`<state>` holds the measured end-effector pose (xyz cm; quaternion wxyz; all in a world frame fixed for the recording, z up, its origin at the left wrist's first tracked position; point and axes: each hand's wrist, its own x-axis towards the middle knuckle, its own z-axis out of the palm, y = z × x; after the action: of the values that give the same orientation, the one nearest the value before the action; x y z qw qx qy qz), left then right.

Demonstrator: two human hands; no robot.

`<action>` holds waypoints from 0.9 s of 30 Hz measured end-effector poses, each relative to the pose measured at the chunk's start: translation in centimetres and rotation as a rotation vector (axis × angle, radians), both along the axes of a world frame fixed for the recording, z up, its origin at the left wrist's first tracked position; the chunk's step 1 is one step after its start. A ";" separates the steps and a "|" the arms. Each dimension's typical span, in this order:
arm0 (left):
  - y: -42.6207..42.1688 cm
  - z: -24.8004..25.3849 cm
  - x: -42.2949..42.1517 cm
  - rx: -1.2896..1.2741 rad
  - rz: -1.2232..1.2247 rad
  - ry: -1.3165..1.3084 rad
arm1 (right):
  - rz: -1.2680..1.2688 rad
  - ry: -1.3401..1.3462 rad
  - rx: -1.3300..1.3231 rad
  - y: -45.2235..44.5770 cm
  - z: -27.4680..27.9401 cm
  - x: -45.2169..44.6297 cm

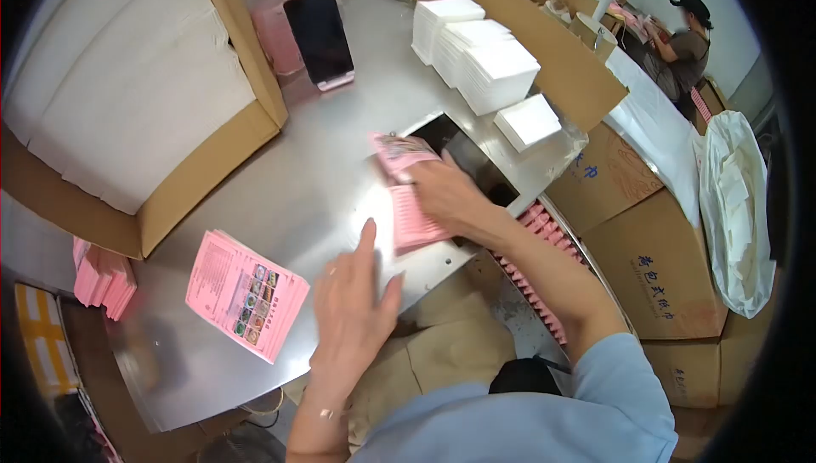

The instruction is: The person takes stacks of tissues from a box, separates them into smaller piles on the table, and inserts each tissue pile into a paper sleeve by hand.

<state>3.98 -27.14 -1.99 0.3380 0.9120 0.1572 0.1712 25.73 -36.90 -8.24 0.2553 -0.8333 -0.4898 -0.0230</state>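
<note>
Currently, on a metal bench (pixel 255 166) among cardboard boxes (pixel 654 263) and one co-worker (pixel 685 51), one pink packet (pixel 416 223) lies under the right hand (pixel 440 198), partly closed on it, the left hand (pixel 350 303) spread and empty between it and one printed pink stack (pixel 242 293) at left, one phone (pixel 319 36) standing far.

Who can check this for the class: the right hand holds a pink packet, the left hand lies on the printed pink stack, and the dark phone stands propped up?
The left hand is wrong: the head view shows it apart from the printed pink stack, holding nothing. The right hand does hold a pink packet, and the dark phone stands propped up.
</note>
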 end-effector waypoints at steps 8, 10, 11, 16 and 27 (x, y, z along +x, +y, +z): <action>5.1 -1.6 -7.0 0.405 0.564 -0.040 | -0.256 -0.460 0.159 -5.3 4.1 0.7; 6.6 -2.2 -8.5 0.556 0.661 0.166 | -0.465 -0.618 0.055 -7.8 3.5 4.2; 7.1 -2.5 -9.4 0.598 0.606 0.246 | -0.570 -0.688 -0.004 -9.0 3.2 6.0; 8.7 -1.8 -10.1 0.392 0.375 0.208 | -0.526 -0.540 0.049 -10.1 2.3 7.4; -1.3 -3.2 1.5 0.042 -0.248 -0.130 | 0.187 -0.353 0.243 -7.2 3.2 -3.2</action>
<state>5.44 -28.45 -5.22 0.3470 0.9182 0.0173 0.1901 22.50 -44.12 -5.08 0.2650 -0.7303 -0.5958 -0.2034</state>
